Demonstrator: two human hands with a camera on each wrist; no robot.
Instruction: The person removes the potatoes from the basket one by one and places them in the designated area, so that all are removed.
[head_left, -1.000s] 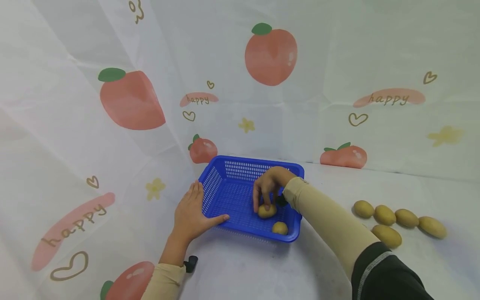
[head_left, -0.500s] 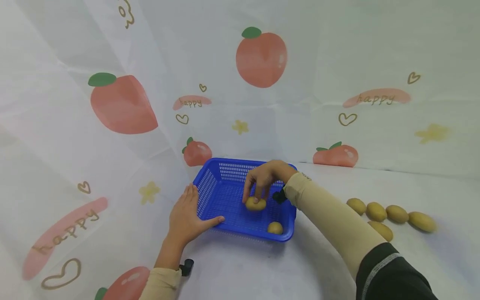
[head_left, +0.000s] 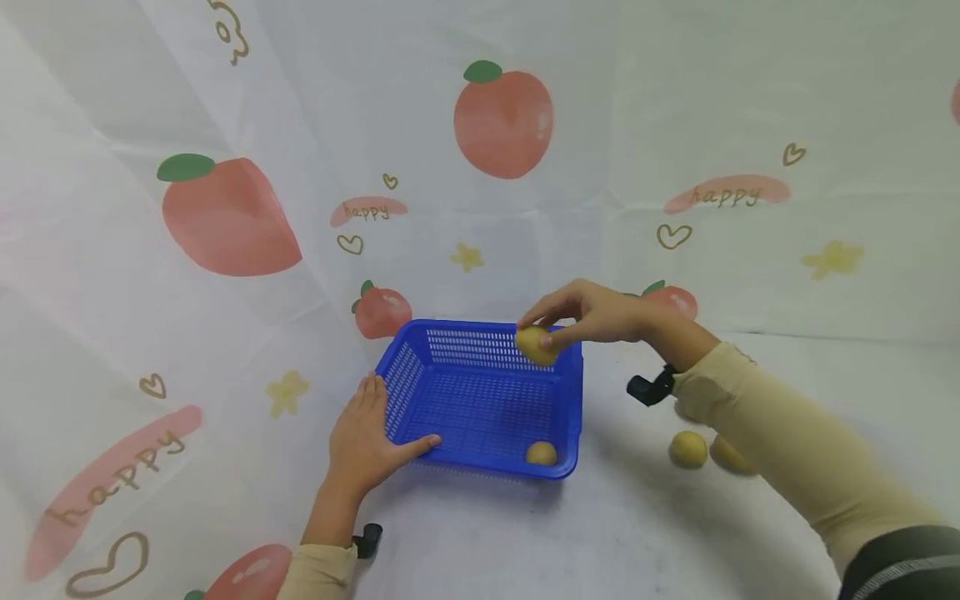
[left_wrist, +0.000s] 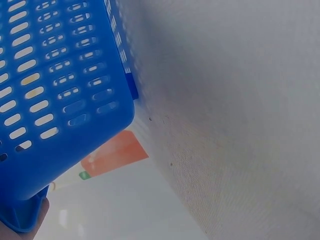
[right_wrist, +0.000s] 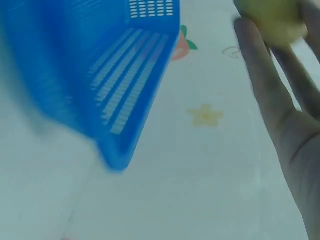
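White cloth printed with peaches covers the surface (head_left: 525, 542) and the wall behind. Above the far right corner of the blue basket (head_left: 420, 367), the right hand (head_left: 592, 315) pinches a potato (head_left: 536, 345) in its fingertips, long axis roughly level. The left hand (head_left: 365, 437) lies open against the basket's near left wall, thumb on the rim. Another potato (head_left: 541, 453) sits in the near right corner.

The scene was lit brightly and evenly, with soft shadows cast under the blue basket (head_left: 480, 400). Edges of the head view were bent by wide-angle distortion. The right wrist view was heavily blurred, and the potato (right_wrist: 272, 20) there was out of focus.
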